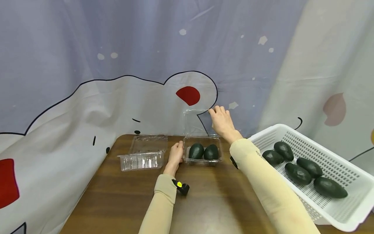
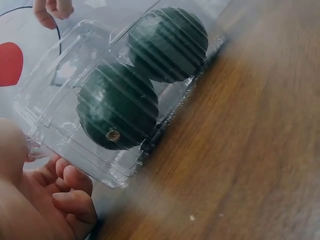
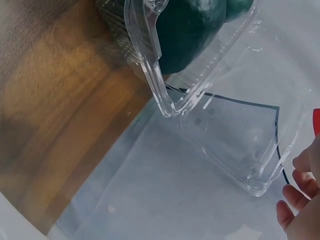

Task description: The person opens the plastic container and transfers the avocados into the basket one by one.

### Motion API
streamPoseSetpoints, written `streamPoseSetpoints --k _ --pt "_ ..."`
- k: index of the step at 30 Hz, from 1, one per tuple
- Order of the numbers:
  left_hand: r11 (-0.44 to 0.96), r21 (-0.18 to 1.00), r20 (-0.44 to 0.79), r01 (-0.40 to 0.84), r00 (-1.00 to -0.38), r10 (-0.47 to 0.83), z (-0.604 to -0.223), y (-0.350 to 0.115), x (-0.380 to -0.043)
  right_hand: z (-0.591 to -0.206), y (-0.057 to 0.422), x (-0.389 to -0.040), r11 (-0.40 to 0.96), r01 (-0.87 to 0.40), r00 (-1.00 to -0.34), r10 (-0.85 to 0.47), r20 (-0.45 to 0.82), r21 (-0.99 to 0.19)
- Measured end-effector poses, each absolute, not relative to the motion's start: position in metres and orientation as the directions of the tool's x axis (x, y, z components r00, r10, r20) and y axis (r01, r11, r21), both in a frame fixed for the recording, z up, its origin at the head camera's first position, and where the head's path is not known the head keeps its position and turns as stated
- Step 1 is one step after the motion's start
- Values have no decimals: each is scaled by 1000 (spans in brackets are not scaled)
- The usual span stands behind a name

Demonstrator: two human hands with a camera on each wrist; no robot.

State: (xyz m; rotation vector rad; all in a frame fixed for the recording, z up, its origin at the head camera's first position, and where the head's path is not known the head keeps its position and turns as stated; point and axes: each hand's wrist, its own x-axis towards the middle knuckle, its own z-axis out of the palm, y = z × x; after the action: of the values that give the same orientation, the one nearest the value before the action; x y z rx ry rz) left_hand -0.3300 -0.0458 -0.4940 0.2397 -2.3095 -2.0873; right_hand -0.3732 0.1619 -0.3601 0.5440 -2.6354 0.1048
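Note:
Two dark green avocados [image 1: 196, 151] sit side by side in a clear plastic clamshell box [image 1: 201, 162] on the table. The box's lid [image 1: 194, 123] stands raised at the back. My left hand [image 1: 176, 153] pinches the box's left rim, thumb above and curled fingers below, as the left wrist view shows. At the lid's upper right corner is my right hand [image 1: 222, 122]; its loosely bent fingers [image 3: 295, 197] lie just off the lid's edge in the right wrist view, with nothing between them.
A second clear clamshell box [image 1: 142, 162], lid folded back, stands to the left. On the right, a white perforated basket [image 1: 336, 152] holds several avocados [image 1: 330, 188]. A patterned curtain [image 1: 140, 48] hangs behind the wooden table [image 1: 122, 201].

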Motion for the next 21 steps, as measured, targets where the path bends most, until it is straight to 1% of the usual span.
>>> streamPoseSetpoints --k 7,12,17,21 --pt "150 988 -28 -46 -992 -120 -495 -43 -330 -369 164 -375 922 -379 -863 -320 391 -83" --pt "176 984 -3 -25 -992 -127 -495 -43 -328 -378 156 -370 909 -388 -888 -326 323 -151" --pt "170 985 -2 -25 -991 -135 -493 -44 -327 -388 140 -361 889 -401 -907 -351 233 -222" --pt "151 988 -17 -38 -990 -139 -493 -43 -326 -398 125 -353 867 -429 -903 -402 151 -255"
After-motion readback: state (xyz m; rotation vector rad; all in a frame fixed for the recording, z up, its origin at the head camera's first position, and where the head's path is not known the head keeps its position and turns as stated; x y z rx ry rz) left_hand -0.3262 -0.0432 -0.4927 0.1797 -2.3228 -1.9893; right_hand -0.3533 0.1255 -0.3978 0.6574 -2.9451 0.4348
